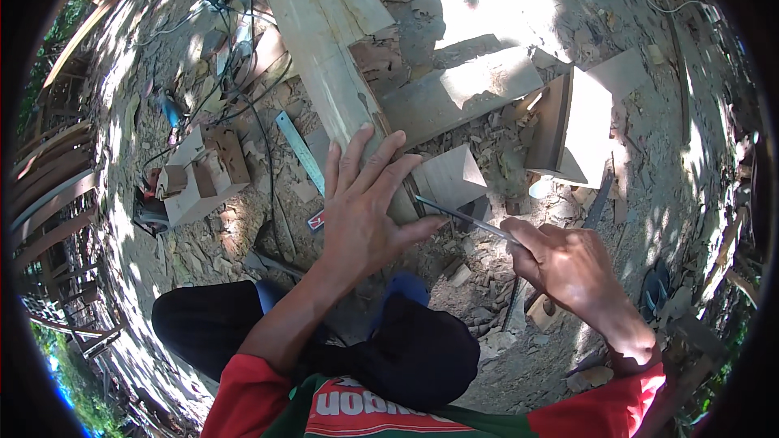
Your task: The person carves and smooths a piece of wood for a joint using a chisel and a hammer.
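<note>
My left hand (361, 211) lies with its fingers spread on the near end of a long pale wooden plank (312, 40), which runs away from me and has a dark crack along it. In my right hand (568, 268) is a slim, straight metal tool (475, 221), its handle hidden in my closed fingers. The tool's tip meets the plank's right edge, between my left thumb and forefinger; whether it is a file or a chisel I cannot tell. Beside my left hand lies a pale blue ruler-like strip (299, 151). A small wood block (448, 177) sits right of the plank's end.
A wide board (462, 89) lies crosswise under the plank. Angled wooden pieces stand at the right (572, 126) and left (203, 174). Dark cables (264, 105) trail over the ground on the left. Wood chips and dry leaves cover the ground around my legs (414, 349).
</note>
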A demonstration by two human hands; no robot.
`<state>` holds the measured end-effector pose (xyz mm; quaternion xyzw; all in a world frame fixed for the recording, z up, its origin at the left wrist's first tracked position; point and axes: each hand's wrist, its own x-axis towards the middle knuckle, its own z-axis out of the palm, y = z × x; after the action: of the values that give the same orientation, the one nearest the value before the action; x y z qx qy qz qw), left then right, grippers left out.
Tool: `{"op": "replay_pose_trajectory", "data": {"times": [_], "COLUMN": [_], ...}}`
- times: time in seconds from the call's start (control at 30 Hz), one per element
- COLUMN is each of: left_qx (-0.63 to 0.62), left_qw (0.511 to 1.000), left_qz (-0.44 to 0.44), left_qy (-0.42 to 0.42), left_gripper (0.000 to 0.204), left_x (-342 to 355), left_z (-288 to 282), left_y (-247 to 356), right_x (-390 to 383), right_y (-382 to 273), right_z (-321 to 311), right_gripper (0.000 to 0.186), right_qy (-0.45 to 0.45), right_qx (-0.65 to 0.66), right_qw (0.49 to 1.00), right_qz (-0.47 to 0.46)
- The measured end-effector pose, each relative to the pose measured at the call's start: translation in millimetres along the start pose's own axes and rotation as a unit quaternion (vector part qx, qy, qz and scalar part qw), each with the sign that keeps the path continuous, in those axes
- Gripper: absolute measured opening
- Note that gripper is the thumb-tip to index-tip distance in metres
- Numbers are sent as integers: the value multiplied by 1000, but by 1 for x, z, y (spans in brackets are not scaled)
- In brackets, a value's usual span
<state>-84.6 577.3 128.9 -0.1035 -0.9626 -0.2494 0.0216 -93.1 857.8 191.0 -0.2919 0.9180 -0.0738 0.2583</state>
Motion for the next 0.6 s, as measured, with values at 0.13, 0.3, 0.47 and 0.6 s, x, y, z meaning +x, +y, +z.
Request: {"op": "replay_pose_trajectory", "data": {"times": [0.13,0.3,0.47,0.6], "left_qx": [-1,-4,-10,20], "left_qw": [1000,1000,1000,1000], "left_qz": [2,1,8,10], "left_qy": [4,-5,-1,5], "left_gripper": [74,74,75,77], "left_x": [1,0,2,-2], "left_z": [0,-3,2,1], "left_y": [2,1,3,-5], "right_x": [-4,-5,-5,-18], "right_y": [-10,-15,-14,-10], "right_z": [-5,-13,-8,54], "right_gripper": [55,46,36,32], "right_qy": [155,113,55,254], "right_qx": [128,-8,12,334], "right_qw": [974,991,998,908], "right_qz": [-100,-68,7,15]}}
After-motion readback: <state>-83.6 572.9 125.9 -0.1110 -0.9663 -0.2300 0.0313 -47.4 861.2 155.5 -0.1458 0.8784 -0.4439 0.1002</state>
